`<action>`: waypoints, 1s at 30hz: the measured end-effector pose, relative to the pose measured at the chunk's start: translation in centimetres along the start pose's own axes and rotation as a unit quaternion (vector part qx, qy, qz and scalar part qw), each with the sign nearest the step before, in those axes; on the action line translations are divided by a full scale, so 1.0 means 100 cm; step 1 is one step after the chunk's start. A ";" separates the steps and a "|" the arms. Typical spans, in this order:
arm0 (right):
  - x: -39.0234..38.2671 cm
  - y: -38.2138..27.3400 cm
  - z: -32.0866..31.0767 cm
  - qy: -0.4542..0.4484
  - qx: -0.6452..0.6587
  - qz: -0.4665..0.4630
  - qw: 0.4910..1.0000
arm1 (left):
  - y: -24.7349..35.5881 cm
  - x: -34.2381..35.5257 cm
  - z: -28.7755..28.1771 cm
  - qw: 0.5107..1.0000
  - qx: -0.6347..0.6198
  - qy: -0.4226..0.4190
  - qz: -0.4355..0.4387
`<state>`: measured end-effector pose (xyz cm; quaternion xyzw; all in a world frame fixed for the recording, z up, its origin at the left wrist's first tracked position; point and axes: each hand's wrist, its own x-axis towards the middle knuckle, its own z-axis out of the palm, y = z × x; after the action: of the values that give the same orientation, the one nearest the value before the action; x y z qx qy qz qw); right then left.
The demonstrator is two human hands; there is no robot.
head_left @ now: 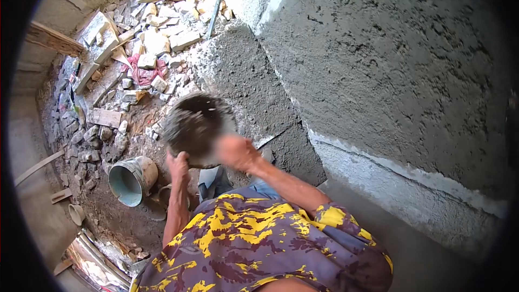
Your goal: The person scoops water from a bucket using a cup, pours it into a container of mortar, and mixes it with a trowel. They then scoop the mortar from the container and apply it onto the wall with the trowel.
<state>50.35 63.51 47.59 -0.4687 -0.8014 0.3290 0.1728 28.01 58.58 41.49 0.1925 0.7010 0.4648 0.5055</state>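
Note:
In front of my body is a round, dark pan [200, 160] with wet grey mortar [185, 124] in it, smeared by motion. My left hand [178, 166] is closed on the pan's near left rim, with the thumb at the edge. Over the right side of the pan is my right hand [238, 152], its fingers too blurred to read. Whether it holds a tool I cannot make out. Grey mortar [232, 65] covers the floor beyond the pan, along the foot of the wall. Rough, wet-looking plaster coats the wall [389, 70] on my right.
A pale bucket [147, 174] with its mouth tilted toward me stands left of my legs. Broken bricks and rubble [157, 38] are heaped at the far left, with a red plastic bag [145, 70] among them. A wooden plank [54, 39] juts in, and a metal strip [219, 2] leans nearby.

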 end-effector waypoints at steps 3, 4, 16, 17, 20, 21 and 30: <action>0.035 -0.054 0.019 -0.149 0.247 -0.038 0.957 | -0.018 0.018 -0.063 0.983 -0.172 0.039 -0.049; 0.047 -0.055 0.018 -0.225 0.333 -0.033 0.915 | -0.010 0.025 -0.068 0.989 -0.128 0.059 -0.039; -0.016 0.151 -0.231 0.411 0.021 0.347 0.843 | 0.010 0.063 -0.133 0.971 0.096 0.211 -0.056; -0.047 0.108 -0.225 0.361 -0.028 0.367 0.857 | 0.003 0.054 -0.155 0.964 0.167 0.191 -0.081; -0.039 0.088 -0.216 0.240 -0.178 0.354 0.886 | 0.024 0.061 -0.090 0.974 0.167 0.127 -0.085; -0.031 0.083 -0.193 0.199 -0.148 0.315 0.916 | -0.032 0.091 -0.109 0.950 0.277 0.133 -0.050; 0.033 0.130 0.035 -0.129 -0.257 0.150 0.946 | 0.006 0.054 0.087 0.957 0.259 -0.093 0.095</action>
<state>54.93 69.58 35.95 -0.5655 -0.7947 0.1917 -0.1092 33.42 66.87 38.60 0.4254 0.7255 0.2928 0.4549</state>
